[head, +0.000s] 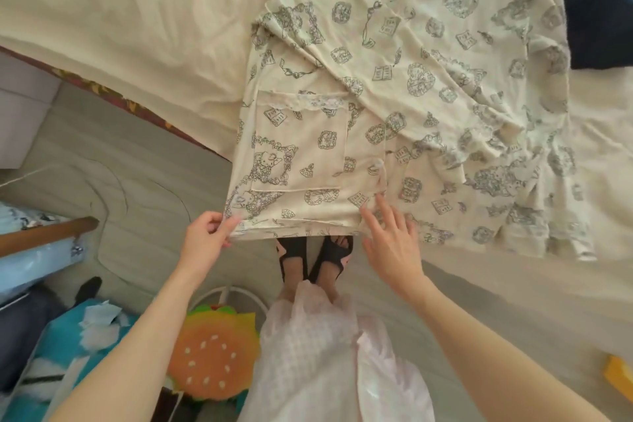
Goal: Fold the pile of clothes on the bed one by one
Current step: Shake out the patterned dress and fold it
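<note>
The printed garment (394, 96) hangs off the bed (137, 27) edge; left hand (205, 236) pinches its hem corner, right hand (390, 240) rests flat, fingers straight. Dark clothes (599, 17) (top right) wait beside; burger cushion (212, 353) below.

I can read no words, labels, brands or numbers anywhere; the cream printed garment (394, 106) in front of me carries only drawn motifs, small open books, hearts and cat figures in frames, with no legible lettering on them
</note>
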